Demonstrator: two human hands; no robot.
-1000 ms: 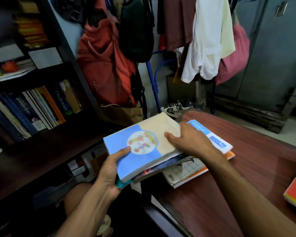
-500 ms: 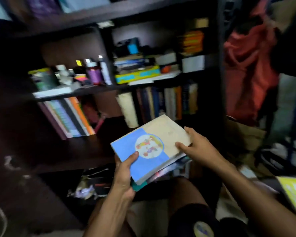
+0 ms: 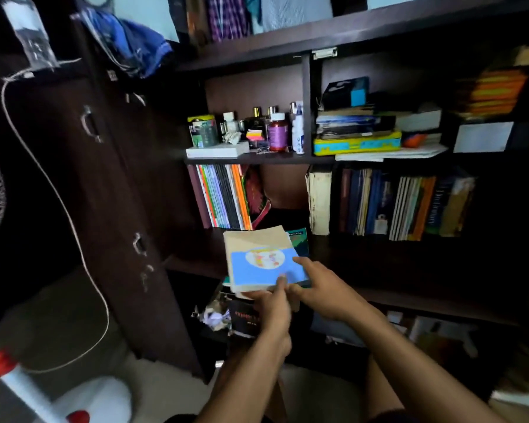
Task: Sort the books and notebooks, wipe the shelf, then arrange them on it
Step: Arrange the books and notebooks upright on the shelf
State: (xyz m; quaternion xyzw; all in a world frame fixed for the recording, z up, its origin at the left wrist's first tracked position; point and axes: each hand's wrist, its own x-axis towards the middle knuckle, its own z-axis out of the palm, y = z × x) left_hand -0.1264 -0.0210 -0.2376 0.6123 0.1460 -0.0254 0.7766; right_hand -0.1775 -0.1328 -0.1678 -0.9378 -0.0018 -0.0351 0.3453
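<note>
Both hands hold a small stack of books (image 3: pixel 264 261) at the front edge of a dark wooden shelf (image 3: pixel 409 270): the left hand (image 3: pixel 272 309) grips the stack's near edge from below with its thumb laid on the blue cover, while the right hand (image 3: pixel 324 290) pinches the near right corner, index finger stretched along the cover's side. The top book, tan at its far half and blue at the near half with a round picture in the middle, lies flat with its far end over the shelf board and a green-covered book showing beneath it at 1 o'clock. At 11 o'clock from the stack, a row of thin notebooks (image 3: pixel 223 198) leans against the compartment's left wall. At 2 o'clock, a longer row of upright books (image 3: pixel 394 206) fills the right part of the same shelf. On the board above stand bottles and jars (image 3: pixel 277 129), and at 1 o'clock lies a flat pile topped by a yellow and blue box (image 3: pixel 357 145). A dark cupboard door (image 3: pixel 110 193) stands at 9 o'clock, with a white cord hanging before it.
</note>
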